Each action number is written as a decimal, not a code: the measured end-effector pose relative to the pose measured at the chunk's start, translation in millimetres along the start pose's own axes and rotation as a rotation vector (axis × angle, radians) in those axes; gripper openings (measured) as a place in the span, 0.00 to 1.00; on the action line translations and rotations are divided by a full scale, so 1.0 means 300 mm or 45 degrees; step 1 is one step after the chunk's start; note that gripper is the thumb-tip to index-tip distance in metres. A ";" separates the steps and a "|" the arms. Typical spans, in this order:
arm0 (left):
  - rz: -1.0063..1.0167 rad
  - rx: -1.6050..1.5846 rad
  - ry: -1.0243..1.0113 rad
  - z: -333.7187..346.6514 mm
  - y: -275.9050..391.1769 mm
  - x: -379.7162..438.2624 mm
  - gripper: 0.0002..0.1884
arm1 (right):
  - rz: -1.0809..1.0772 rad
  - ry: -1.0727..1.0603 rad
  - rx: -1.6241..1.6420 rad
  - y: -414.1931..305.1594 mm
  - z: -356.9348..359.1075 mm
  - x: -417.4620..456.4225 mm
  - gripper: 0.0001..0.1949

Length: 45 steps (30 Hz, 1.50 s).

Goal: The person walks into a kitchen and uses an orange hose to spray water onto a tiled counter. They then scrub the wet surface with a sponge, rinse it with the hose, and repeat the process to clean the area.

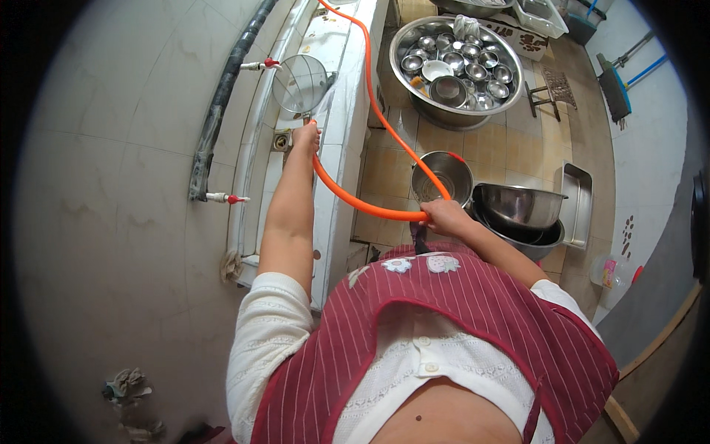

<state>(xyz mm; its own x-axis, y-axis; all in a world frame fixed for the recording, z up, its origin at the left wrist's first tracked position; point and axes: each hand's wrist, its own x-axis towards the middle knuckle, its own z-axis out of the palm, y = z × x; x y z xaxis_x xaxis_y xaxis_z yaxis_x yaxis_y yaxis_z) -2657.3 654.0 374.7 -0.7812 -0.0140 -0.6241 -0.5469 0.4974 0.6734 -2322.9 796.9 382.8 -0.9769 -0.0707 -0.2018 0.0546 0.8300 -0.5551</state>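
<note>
My left hand reaches over the white-tiled trough, its fingers closed around the orange hose near one end. A pale streak that looks like water leaves that end. Just beyond the fist, a round wire-mesh strainer leans in the trough. Its short visible handle meets the fist, and I cannot tell whether the hand also grips it. My right hand is closed on the same hose farther along, in front of the apron. From there the hose runs up to the trough's far end.
Two red-handled taps stick out from the left wall. A large metal basin holds several small metal bowls. Beside my right hand are a steel pot, stacked metal bowls and a rectangular pan. A small stool stands farther right.
</note>
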 end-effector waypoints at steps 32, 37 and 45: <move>-0.287 -0.645 0.051 -0.005 -0.518 -0.216 0.15 | 0.021 0.133 -0.225 -0.244 -0.055 -0.442 0.10; -0.365 -0.673 0.042 -0.156 -0.648 -0.245 0.16 | -0.093 0.005 -0.237 -0.228 0.002 -0.382 0.09; -0.517 -1.100 0.529 -0.367 -1.052 -0.382 0.15 | -0.316 -0.213 -0.177 -0.270 0.113 -0.297 0.10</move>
<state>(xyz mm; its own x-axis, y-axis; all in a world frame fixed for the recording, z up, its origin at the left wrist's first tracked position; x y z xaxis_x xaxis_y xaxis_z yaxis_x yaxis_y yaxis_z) -2428.3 403.1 277.3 -0.4424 -0.4209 -0.7919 -0.6932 -0.3997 0.5997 -2233.3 717.3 418.3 -0.9086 -0.3606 -0.2107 -0.2206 0.8428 -0.4909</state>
